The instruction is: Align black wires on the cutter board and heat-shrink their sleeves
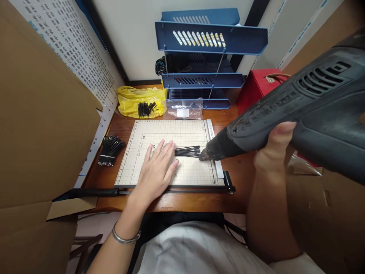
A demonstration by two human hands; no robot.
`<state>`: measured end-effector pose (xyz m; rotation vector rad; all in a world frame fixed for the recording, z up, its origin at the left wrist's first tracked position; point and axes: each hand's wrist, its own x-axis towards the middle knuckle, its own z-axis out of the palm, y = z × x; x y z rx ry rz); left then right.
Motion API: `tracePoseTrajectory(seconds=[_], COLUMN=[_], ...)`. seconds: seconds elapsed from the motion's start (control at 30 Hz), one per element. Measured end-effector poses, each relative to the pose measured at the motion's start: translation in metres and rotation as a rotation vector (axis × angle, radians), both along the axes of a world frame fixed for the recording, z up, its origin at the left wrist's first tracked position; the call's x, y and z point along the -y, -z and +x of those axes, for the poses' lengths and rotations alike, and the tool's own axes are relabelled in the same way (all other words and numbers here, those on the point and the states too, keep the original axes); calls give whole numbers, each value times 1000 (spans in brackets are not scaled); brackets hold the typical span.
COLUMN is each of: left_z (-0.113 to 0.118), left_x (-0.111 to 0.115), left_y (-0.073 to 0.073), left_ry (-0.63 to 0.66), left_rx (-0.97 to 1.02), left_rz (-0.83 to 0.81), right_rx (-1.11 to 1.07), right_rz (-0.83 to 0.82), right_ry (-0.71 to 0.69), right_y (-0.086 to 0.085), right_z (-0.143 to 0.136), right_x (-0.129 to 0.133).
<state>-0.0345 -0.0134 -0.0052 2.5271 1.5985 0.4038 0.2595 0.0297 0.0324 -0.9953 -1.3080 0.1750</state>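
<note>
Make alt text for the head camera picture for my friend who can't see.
The right hand holds a heat gun, its nozzle near the ends of black strands partly under the flat left hand, on a paper trimmer. Blue letter trays stand behind.

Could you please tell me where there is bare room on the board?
The board is bare between the clear bag and black strips, and below the strips, right of the left hand. It is crowded around the strips, between hand and heat gun.
</note>
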Motion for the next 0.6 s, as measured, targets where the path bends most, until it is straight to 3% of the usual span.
tracePoseTrajectory(seconds=[0.1, 0.33, 0.6], left_z=[-9, -8, -9], left_x=[3, 2, 3], left_y=[7, 12, 10], left_ry=[-83, -140, -142], left_rx=[7, 22, 18], left_rz=[-3, -67, -87], right_rx=[-35, 11, -97], right_rz=[-49, -2, -25], right_ry=[-35, 207, 135], right_y=[-3, -3, 7], right_z=[-2, -5, 4], right_x=[1, -4, -1])
